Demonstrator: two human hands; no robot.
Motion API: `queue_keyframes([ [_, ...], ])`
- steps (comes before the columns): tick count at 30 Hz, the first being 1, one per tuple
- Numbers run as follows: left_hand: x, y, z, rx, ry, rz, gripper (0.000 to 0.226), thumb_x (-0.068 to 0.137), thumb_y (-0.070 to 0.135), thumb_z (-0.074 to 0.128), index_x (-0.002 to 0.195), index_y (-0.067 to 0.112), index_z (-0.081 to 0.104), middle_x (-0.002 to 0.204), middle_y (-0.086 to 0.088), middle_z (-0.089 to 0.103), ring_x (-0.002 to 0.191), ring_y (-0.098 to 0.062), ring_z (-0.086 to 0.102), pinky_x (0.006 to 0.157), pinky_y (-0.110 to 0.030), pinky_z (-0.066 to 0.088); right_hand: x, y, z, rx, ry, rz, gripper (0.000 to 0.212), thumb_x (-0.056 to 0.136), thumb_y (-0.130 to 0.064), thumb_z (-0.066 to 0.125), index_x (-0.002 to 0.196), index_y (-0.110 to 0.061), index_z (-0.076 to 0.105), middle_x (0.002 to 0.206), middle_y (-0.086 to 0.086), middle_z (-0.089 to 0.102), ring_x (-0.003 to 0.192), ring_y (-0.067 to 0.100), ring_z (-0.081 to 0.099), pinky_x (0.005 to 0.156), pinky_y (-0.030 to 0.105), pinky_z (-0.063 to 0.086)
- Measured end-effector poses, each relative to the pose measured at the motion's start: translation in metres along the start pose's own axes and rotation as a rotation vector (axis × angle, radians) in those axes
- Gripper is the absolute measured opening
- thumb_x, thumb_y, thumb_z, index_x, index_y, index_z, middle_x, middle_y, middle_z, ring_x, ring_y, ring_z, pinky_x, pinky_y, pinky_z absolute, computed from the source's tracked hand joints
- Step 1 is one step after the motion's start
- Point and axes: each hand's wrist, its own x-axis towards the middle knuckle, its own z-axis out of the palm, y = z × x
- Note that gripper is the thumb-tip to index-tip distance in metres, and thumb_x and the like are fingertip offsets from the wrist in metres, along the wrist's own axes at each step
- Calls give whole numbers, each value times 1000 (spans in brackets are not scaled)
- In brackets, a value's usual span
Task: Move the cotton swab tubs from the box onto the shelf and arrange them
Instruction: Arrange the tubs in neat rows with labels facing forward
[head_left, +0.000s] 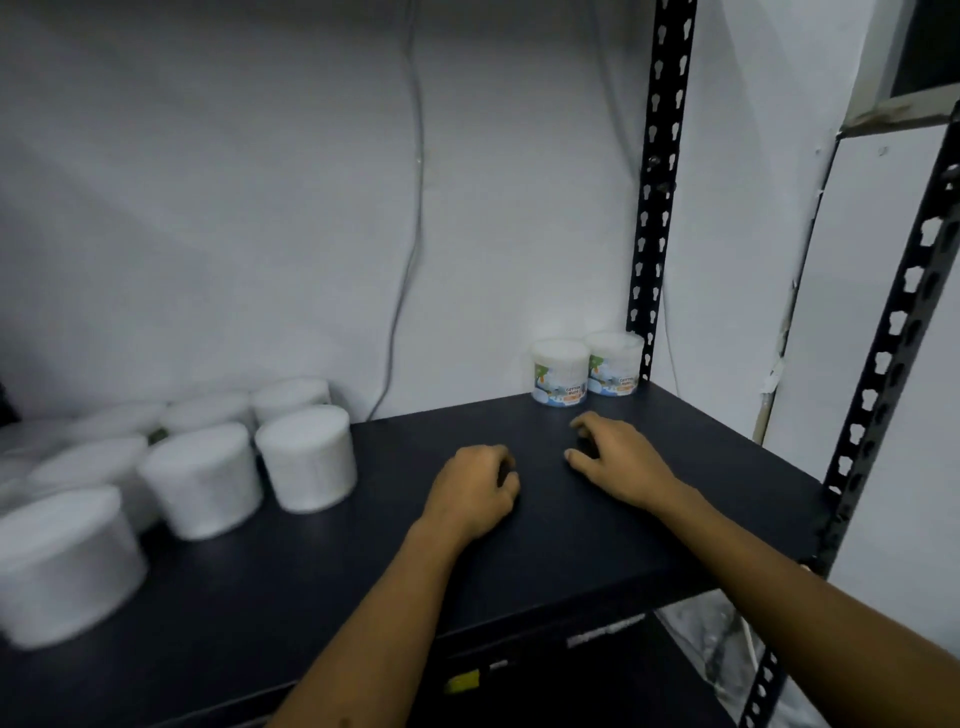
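1. While both hands hover empty, left hand (475, 486) loosely curled, right hand (615, 457) spread, two labelled tubs (560, 371) stand far right on the shelf (675, 467).
2. Many tubs (306, 465) cluster left, seemingly awaiting arrangement; the box is unseen.

"COTTON" on the labels of two cotton swab tubs (560, 371) (615, 364), smaller print unreadable

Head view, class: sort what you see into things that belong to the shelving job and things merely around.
Job:
labelled tubs
tub cluster
shelf
left hand
right hand

Merely around:
wall cable
rack upright
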Motion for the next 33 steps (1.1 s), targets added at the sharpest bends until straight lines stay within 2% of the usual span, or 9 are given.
queue_keyframes([
  [5,-50,-25,-24,275,182,177,16,88,26,49,84,13,58,87,-1,57,81,-19,54,66,-38,50,-13,-46,15,26,-43,-110,46,88,-42,59,126,-21,48,120,2,60,109,15,55,88,36,49],
  [8,-76,-52,-47,424,365,218,12,78,16,56,85,10,64,88,-5,63,90,-25,57,74,-37,50,-16,-80,28,104,-69,-167,50,87,-41,61,130,-21,45,124,2,58,109,16,55,89,36,49],
  [14,-122,-107,-93,555,569,-111,28,69,9,66,97,8,61,111,-18,60,109,-38,52,79,-46,48,-16,-165,62,363,-74,-319,63,89,-35,60,143,-27,29,143,3,37,120,18,47,99,37,44],
  [18,-137,-129,-104,561,548,-309,57,65,7,70,121,7,57,129,-27,49,124,-46,42,88,-52,47,-16,-213,80,367,-32,-433,71,89,-31,59,146,-40,17,154,3,9,128,29,39,100,40,43],
  [21,-139,-129,-101,537,508,-383,69,69,10,67,135,10,47,139,-28,40,133,-46,32,96,-54,43,-14,-227,90,283,-42,-500,72,89,-29,60,145,-46,17,156,2,-1,133,31,34,100,44,44],
  [24,-138,-129,-100,509,515,-378,73,71,11,65,140,12,39,140,-26,38,134,-44,29,95,-53,45,-13,-225,90,323,-52,-493,64,89,-31,60,142,-41,28,155,0,4,132,30,35,100,43,44],
  [28,-137,-130,-100,457,563,-345,78,73,21,70,141,16,34,133,-22,38,128,-39,32,81,-45,53,-12,-219,82,411,42,-433,53,83,-44,65,123,-26,36,138,-2,26,110,26,50,85,40,50],
  [31,-138,-131,-101,389,599,-328,76,74,34,75,139,18,38,133,-21,35,124,-36,34,79,-44,53,-12,-211,77,435,110,-380,52,79,-50,67,109,-22,35,123,-3,35,98,22,52,76,38,50],
  [33,-140,-129,-101,315,621,-316,70,74,37,77,133,18,45,133,-19,33,120,-33,38,77,-44,55,-14,-205,75,450,117,-382,51,80,-50,66,111,-22,37,121,-4,38,98,20,51,76,35,49],
])
